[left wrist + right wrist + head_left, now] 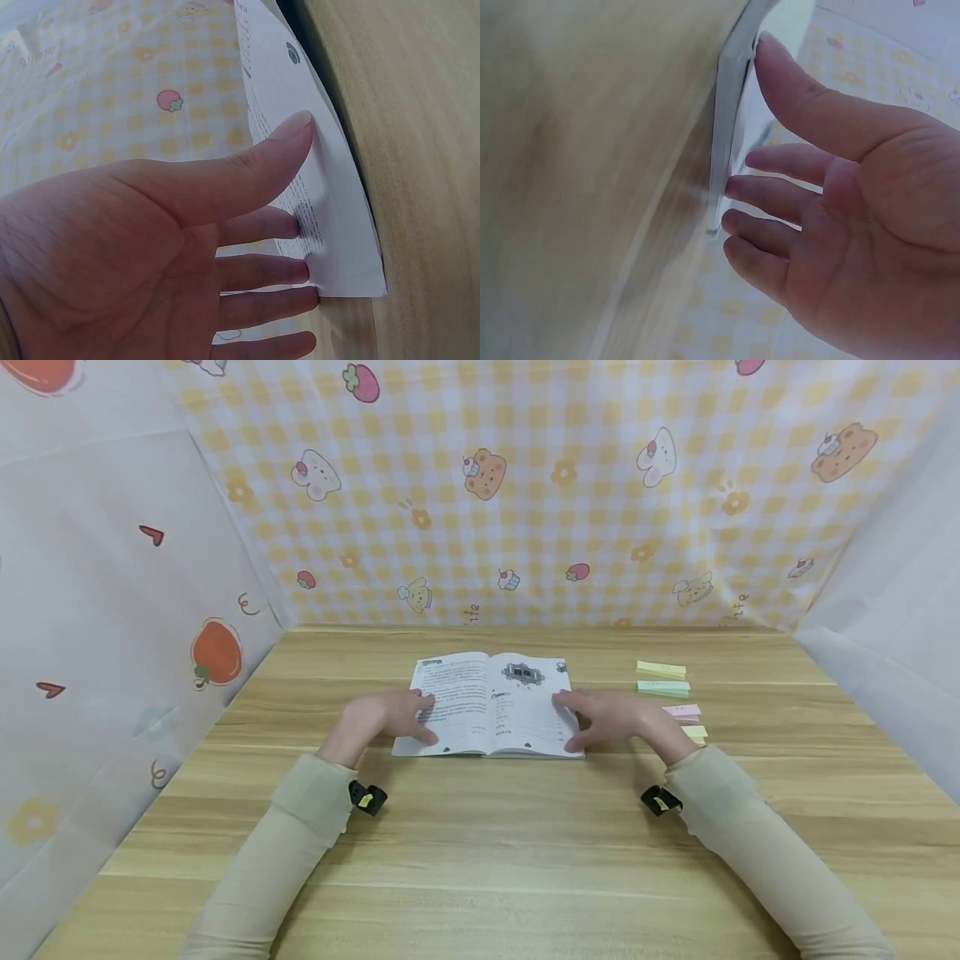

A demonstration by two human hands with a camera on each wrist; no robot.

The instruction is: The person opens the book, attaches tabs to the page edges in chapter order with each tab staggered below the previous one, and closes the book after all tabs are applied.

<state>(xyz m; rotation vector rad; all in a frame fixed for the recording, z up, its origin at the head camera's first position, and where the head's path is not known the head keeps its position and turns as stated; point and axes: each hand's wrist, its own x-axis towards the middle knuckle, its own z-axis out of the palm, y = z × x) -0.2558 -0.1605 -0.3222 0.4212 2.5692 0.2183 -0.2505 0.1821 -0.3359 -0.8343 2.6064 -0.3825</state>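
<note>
An open book [457,693] lies flat on the wooden table, with printed text on the left page and a grey picture above text on the right page. My left hand [401,714] rests on the outer part of the left page; in the left wrist view its thumb and spread fingers press the white page [349,255]. On the other side my right hand [603,718] touches the right page's outer edge. The right wrist view shows that thumb on the page and the relaxed fingers along the side of the book [724,127].
To the right of the book lie several sticky-note strips: yellow [661,670], green [663,687], pink [682,711] and another yellow one [696,732] near my right wrist. A checked cloth [525,527] hangs behind the table [480,860].
</note>
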